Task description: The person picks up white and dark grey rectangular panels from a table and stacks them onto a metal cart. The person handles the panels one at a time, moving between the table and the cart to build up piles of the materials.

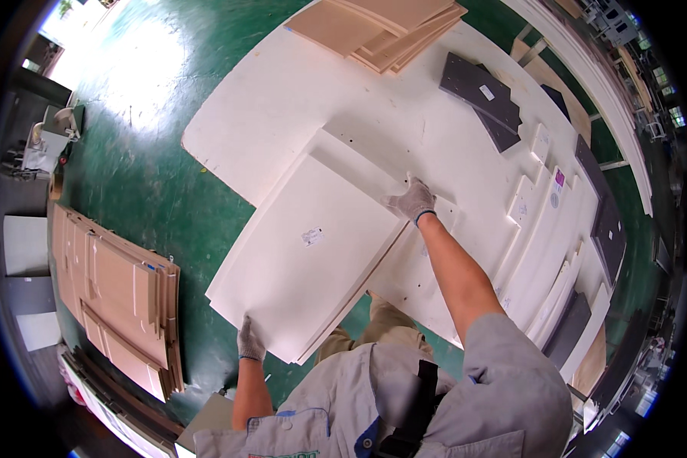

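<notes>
A large white panel (pixel 282 263) with a small label lies across the table edge, its near end hanging over the green floor. At least one more panel shows beneath it along its sides. My left hand (pixel 250 341), in a pale work glove, grips the panel's near left edge, with part of its fingers hidden by the board. At the panel's far right corner, my gloved right hand (pixel 414 200) is closed on the edge. Just beyond that hand, a white strip-like board (pixel 359 153) with small dark holes lies along the panel's far side.
Brown boards (pixel 374 30) are stacked at the table's far end. Dark grey panels (pixel 481 95) and narrow white boards (pixel 538 229) lie to the right on the white tabletop (pixel 259 107). Flattened brown cardboard (pixel 114 290) stands in a pile on the floor at left.
</notes>
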`<state>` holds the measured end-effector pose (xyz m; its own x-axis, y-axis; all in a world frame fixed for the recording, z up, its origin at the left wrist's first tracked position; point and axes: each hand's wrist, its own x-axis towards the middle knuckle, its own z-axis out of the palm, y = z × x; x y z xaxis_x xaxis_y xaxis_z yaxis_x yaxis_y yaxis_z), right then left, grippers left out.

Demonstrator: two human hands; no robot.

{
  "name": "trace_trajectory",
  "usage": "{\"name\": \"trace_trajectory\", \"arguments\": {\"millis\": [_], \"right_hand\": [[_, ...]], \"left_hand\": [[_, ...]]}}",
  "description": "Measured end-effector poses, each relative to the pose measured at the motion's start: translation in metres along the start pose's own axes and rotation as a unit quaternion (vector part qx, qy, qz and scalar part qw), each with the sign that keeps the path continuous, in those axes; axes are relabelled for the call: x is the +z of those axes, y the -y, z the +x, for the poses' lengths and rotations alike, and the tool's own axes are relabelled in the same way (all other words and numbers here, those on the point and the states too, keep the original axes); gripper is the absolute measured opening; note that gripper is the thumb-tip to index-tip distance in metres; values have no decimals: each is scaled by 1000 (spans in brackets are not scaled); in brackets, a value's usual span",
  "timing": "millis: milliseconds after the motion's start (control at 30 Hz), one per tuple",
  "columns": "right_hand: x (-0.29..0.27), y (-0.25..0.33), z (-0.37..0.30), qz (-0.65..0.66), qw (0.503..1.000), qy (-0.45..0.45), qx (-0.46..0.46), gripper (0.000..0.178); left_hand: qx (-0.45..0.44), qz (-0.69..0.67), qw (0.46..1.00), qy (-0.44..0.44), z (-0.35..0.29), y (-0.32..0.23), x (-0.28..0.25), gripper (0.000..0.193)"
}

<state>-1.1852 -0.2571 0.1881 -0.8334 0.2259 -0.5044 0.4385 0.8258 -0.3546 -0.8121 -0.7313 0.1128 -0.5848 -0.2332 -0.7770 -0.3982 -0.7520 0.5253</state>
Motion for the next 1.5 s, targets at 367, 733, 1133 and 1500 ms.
{"name": "trace_trajectory", "arguments": {"millis": [367, 733, 1133, 1500], "right_hand": [[12, -18, 13, -57, 995, 2, -85, 97], [28, 7, -18, -127, 987, -66, -79, 101], [47, -6, -8, -147, 988, 0, -52, 124], [19, -51, -39, -73, 996, -38, -30, 124]], "left_hand": [[31, 39, 997, -52, -2, -11, 7, 52], [192, 313, 922, -127, 108, -153, 24, 66], [82, 588, 784, 182, 155, -172, 131, 74], [57, 542, 802, 244, 147, -151, 193, 69]]}}
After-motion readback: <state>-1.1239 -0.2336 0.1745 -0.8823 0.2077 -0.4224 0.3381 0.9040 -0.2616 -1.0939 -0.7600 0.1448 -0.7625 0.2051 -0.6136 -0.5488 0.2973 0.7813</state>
